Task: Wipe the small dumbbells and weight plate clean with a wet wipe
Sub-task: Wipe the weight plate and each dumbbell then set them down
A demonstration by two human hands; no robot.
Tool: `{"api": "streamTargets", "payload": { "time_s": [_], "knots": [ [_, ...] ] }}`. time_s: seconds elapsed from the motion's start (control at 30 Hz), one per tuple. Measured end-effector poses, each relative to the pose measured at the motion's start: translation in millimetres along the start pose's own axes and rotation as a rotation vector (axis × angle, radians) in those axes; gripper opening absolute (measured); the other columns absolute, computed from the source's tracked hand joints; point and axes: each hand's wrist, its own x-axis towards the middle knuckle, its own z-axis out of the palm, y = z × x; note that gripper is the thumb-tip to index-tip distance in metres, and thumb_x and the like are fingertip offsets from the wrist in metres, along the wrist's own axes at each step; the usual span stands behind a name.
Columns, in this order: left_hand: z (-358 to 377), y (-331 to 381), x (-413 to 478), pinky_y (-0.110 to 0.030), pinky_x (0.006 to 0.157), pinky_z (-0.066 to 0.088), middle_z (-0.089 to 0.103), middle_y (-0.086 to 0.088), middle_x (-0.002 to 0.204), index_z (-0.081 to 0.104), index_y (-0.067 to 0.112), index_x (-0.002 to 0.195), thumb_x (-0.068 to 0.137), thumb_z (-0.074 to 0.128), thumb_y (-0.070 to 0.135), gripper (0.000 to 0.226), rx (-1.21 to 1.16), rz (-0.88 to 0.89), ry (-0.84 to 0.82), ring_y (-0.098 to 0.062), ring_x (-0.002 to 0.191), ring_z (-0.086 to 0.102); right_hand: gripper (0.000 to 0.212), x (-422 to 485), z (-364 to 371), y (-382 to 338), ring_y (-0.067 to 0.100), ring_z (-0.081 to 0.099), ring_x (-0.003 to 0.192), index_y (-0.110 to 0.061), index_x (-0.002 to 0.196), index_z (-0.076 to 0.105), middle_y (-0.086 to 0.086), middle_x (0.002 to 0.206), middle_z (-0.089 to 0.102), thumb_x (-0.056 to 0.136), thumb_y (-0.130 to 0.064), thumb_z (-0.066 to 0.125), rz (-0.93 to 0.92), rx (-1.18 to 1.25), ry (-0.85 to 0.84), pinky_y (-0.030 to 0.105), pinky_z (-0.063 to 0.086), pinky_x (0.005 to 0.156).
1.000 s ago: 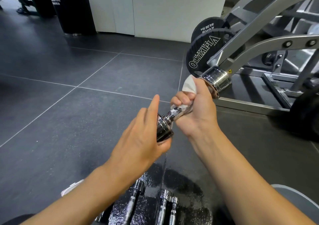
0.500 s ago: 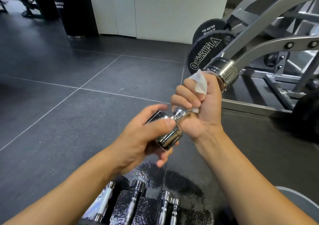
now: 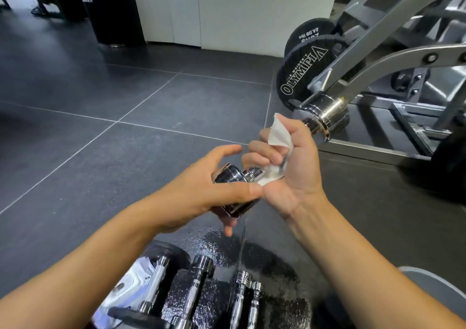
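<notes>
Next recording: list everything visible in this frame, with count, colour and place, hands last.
held dumbbell: one, chrome, centre, between both hands.
wet wipe: one, white, in the right fist, over the dumbbell handle.
floor dumbbells: at least four, chrome handles, some black heads, bottom centre.
white item: one, under those dumbbells, bottom left; kind unclear.
weight plates: two, black, on the machine, right.
machine: one, grey frame, chrome sleeve, right.
floor: dark grey tiles.
wall panels: white, top centre.
cylinder: one, black, top left.
left hand: one, grips the held dumbbell's head.
right hand: one, grips the wet wipe.
</notes>
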Motion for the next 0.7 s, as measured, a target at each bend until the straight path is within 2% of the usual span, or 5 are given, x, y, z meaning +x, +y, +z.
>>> {"api": "streamTargets", "payload": {
  "time_s": [0.07,0.17,0.33,0.47,0.7],
  "knots": [
    [0,-6,-2,-0.035,0.047,0.055,0.062,-0.028,0.09,0.054,0.006,0.129,0.082,0.083,0.037,0.063,-0.4,-0.088,-0.245,-0.029,0.053,0.057,0.048,-5,2,2,0.008,0.027,0.039,-0.021,0.049,0.032,-0.007,0.041,0.024,0.087,-0.029,0.058,0.099,0.012,-0.131,0.018,0.034,0.045],
    [0,-6,-1,-0.032,0.048,0.05,0.059,-0.029,0.091,0.055,0.013,0.128,0.083,0.082,0.037,0.057,-0.436,-0.094,-0.312,-0.027,0.057,0.054,0.047,-4,8,-2,0.008,0.025,0.036,-0.022,0.049,0.029,-0.007,0.039,0.022,0.087,-0.027,0.055,0.075,0.007,-0.124,0.018,0.031,0.041],
    [10,-8,0,-0.046,0.073,0.059,0.068,-0.014,0.091,-0.002,0.06,0.154,0.07,0.084,0.035,0.122,0.438,0.109,0.162,-0.025,0.072,0.066,0.039,9,6,-2,0.011,0.025,0.043,-0.021,0.058,0.033,-0.005,0.05,0.021,0.09,-0.022,0.056,-0.1,-0.115,0.182,0.022,0.032,0.044],
    [30,-27,4,-0.044,0.055,0.051,0.049,-0.005,0.096,-0.009,0.032,0.163,0.074,0.083,0.031,0.128,1.307,0.451,0.573,-0.03,0.076,0.056,0.038,16,4,-5,0.014,0.03,0.048,-0.02,0.062,0.035,-0.003,0.056,0.025,0.088,-0.021,0.061,-0.153,-0.022,0.311,0.024,0.037,0.05],
    [8,-9,12,-0.048,0.061,0.06,0.073,-0.011,0.084,0.023,0.051,0.146,0.063,0.089,0.023,0.109,0.25,0.041,0.231,-0.026,0.062,0.065,0.044,13,-4,-16,0.007,0.025,0.038,-0.022,0.053,0.032,-0.008,0.045,0.022,0.091,-0.015,0.053,-0.13,-0.029,0.088,0.02,0.029,0.046]
  ]
}}
